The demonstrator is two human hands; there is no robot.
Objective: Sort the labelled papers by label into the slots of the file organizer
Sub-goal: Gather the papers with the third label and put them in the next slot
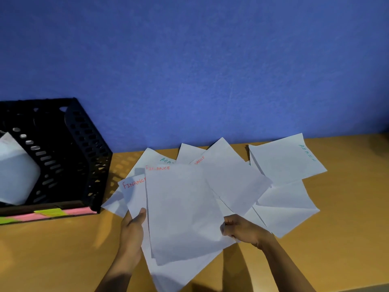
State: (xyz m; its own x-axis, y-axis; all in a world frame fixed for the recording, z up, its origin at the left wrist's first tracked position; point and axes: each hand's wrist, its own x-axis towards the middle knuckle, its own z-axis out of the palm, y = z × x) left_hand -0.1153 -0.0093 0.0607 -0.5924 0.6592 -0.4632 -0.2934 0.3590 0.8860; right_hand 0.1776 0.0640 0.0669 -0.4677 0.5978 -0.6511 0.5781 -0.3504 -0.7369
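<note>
Both forearms enter from the bottom edge, bare, and converge toward the centre. The left hand [132,226] reaches up toward 12 o'clock from about 7 o'clock, thumb extended upward and lying on top of a sheet's left edge, the fingers hidden beneath it (so the grip reads as a pinch). The right hand [240,229] comes in from 5 o'clock, angled toward 10 o'clock, knuckles up, fingers curled and pinching a sheet's right edge. The two hands sit level, well apart.
</note>
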